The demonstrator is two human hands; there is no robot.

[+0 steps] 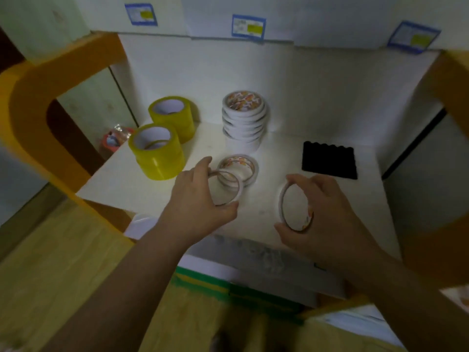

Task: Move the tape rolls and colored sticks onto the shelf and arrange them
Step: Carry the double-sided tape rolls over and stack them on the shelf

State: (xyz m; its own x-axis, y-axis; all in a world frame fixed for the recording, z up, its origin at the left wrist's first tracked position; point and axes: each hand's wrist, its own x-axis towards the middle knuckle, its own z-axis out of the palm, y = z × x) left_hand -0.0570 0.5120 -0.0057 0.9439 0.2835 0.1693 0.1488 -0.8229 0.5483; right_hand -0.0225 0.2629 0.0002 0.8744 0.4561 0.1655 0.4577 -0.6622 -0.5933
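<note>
Fingers of left hand [200,196] round thin tape roll [227,188], right hand [322,212] round another roll [294,208]

A black ridged pad [329,160] lies flat (three blue-bordered labels [248,27] above).

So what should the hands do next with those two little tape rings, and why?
Probably the left hand should lower its thin white roll onto the short pile just behind it. That roll already hovers over the pile, while the right hand holds another roll upright, waiting its turn.
</note>
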